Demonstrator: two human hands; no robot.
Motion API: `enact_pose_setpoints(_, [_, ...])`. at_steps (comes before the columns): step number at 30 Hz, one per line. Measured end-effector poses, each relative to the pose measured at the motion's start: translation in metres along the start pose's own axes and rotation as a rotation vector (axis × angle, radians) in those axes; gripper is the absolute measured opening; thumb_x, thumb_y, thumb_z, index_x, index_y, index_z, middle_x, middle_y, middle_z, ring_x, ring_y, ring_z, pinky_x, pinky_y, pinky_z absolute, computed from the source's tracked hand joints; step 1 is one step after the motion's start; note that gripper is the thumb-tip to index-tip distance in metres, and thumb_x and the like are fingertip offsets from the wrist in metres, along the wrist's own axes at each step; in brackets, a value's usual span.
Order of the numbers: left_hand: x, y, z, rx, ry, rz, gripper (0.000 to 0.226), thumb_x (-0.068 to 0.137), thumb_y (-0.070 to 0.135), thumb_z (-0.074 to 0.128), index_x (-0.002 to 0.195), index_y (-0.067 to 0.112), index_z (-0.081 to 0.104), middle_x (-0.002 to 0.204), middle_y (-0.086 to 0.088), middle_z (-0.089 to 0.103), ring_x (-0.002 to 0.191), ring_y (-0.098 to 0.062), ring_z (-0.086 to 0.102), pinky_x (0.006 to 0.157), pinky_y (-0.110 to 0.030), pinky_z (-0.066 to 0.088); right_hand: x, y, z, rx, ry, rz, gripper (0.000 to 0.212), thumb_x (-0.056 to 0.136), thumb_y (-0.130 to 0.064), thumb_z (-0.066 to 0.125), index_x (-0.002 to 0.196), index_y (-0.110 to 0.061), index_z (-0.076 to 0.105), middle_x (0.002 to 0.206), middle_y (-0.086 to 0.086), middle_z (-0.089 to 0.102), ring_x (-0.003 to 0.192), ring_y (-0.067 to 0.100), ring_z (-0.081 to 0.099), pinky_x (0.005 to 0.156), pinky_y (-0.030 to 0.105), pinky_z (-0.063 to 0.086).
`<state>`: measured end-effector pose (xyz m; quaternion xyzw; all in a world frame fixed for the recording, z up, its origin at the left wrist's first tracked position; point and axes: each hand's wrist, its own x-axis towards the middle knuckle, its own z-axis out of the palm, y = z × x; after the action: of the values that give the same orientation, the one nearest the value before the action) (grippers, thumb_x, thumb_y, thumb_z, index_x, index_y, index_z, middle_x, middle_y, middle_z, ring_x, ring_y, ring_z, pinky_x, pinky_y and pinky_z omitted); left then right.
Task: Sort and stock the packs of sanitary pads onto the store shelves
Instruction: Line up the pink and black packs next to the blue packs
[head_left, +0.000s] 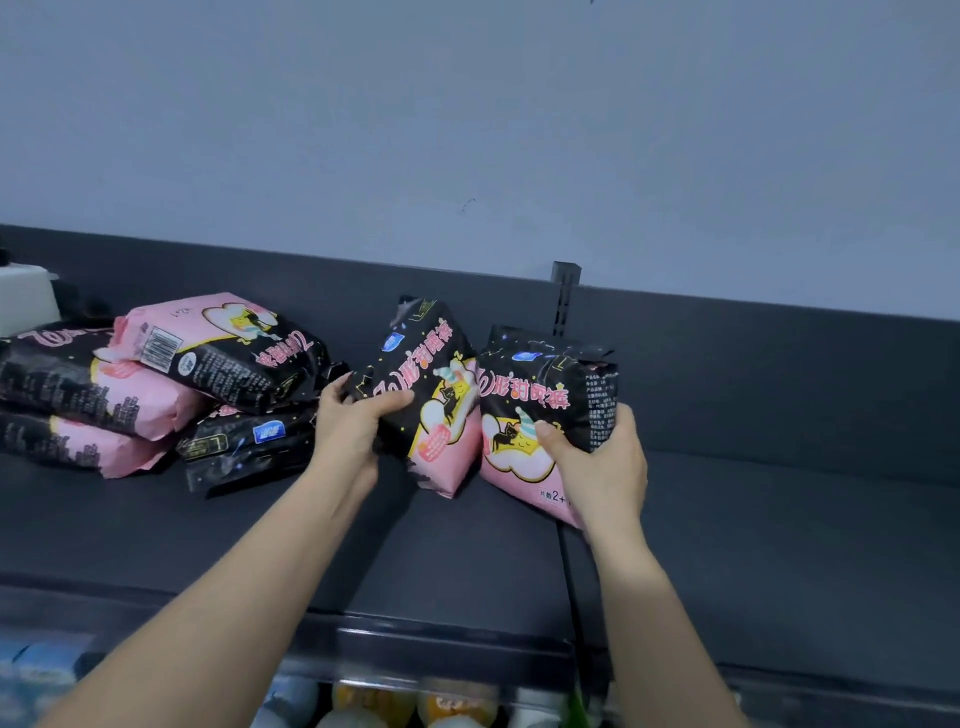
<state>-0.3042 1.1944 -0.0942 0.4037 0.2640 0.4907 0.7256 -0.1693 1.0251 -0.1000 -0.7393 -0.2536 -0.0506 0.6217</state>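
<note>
Left grip (353, 421) grasps the tilted pack (431, 384) on the dark shelf (779, 519). Right grip (597, 457) grasps the upright pack (540, 395) just beside it; the two packs touch. A pile (156, 384) of further packs lies at the shelf's left.

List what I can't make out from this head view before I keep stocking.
Right pack count print: head view, reads "2+", the rest behind the right hand.
Pile: head view, lowest packs cut by the left edge.
Lower-shelf goods: head view, blurred, cut by the bottom edge.
White object: head view, cut by the left edge.
</note>
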Motion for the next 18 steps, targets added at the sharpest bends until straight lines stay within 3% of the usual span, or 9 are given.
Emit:
enact_pose_setpoints(3, [-0.004, -0.013, 0.009, 0.047, -0.075, -0.061, 0.05, 0.07, -0.01, 0.075, 0.116, -0.004, 0.055, 0.102, -0.017, 0.07, 0.075, -0.023, 0.071, 0.068, -0.035, 0.059, -0.003, 0.0, -0.012, 0.058, -0.015, 0.004, 0.038, 0.07, -0.031, 0.084, 0.094, -0.023, 0.055, 0.085, -0.013, 0.068, 0.085, 0.014, 0.065, 0.075, 0.035, 0.052])
enact_pose_setpoints(5, [-0.007, -0.02, 0.017, 0.09, -0.048, -0.049, 0.028, 0.077, -0.009, 0.07, 0.095, 0.008, 0.057, 0.085, -0.008, 0.068, 0.059, -0.013, 0.068, 0.052, -0.024, 0.054, -0.004, 0.001, -0.023, 0.074, 0.001, 0.0, 0.038, 0.068, -0.029, 0.085, 0.092, -0.024, 0.056, 0.083, -0.013, 0.068, 0.083, 0.013, 0.065, 0.078, 0.038, 0.054])
enact_pose_setpoints(7, [-0.007, -0.022, 0.028, 0.101, 0.001, -0.01, 0.027, 0.083, -0.006, 0.065, 0.088, 0.017, 0.054, 0.085, -0.003, 0.066, 0.069, -0.015, 0.066, 0.062, -0.03, 0.055, -0.004, 0.003, -0.038, 0.094, 0.047, -0.002, 0.036, 0.068, -0.027, 0.085, 0.091, -0.024, 0.057, 0.081, -0.013, 0.068, 0.082, 0.012, 0.066, 0.079, 0.039, 0.055])
enact_pose_setpoints(9, [-0.006, -0.024, 0.037, 0.148, 0.022, 0.065, 0.026, 0.085, -0.002, 0.062, 0.092, 0.022, 0.053, 0.098, -0.004, 0.066, 0.092, -0.024, 0.066, 0.085, -0.042, 0.055, -0.004, 0.006, -0.054, 0.101, 0.092, -0.001, 0.036, 0.068, -0.026, 0.085, 0.089, -0.023, 0.057, 0.08, -0.013, 0.068, 0.081, 0.012, 0.066, 0.08, 0.041, 0.055])
enact_pose_setpoints(11, [-0.009, -0.029, 0.046, 0.222, 0.042, 0.137, 0.024, 0.087, 0.003, 0.06, 0.094, 0.024, 0.051, 0.104, -0.002, 0.063, 0.1, -0.024, 0.063, 0.096, -0.045, 0.05, -0.005, 0.009, -0.073, 0.109, 0.135, 0.005, 0.036, 0.067, -0.027, 0.085, 0.087, -0.024, 0.056, 0.079, -0.013, 0.068, 0.082, 0.014, 0.066, 0.082, 0.044, 0.054])
enact_pose_setpoints(15, [-0.032, -0.03, 0.075, 0.256, 0.046, 0.309, 0.019, 0.093, 0.009, 0.054, 0.108, 0.019, 0.05, 0.106, -0.002, 0.059, 0.093, -0.015, 0.056, 0.094, -0.035, 0.047, -0.008, 0.014, -0.114, 0.133, 0.224, 0.009, 0.035, 0.065, -0.028, 0.085, 0.085, -0.025, 0.056, 0.076, -0.016, 0.069, 0.081, 0.014, 0.067, 0.082, 0.044, 0.054])
enact_pose_setpoints(18, [-0.061, -0.028, 0.109, 0.255, 0.015, 0.425, 0.023, 0.096, 0.011, 0.047, 0.119, 0.012, 0.054, 0.106, 0.001, 0.057, 0.093, -0.012, 0.053, 0.078, -0.015, 0.043, -0.01, 0.015, -0.151, 0.126, 0.281, -0.007, 0.035, 0.067, -0.026, 0.085, 0.085, -0.024, 0.056, 0.078, -0.014, 0.068, 0.081, 0.014, 0.066, 0.082, 0.043, 0.054])
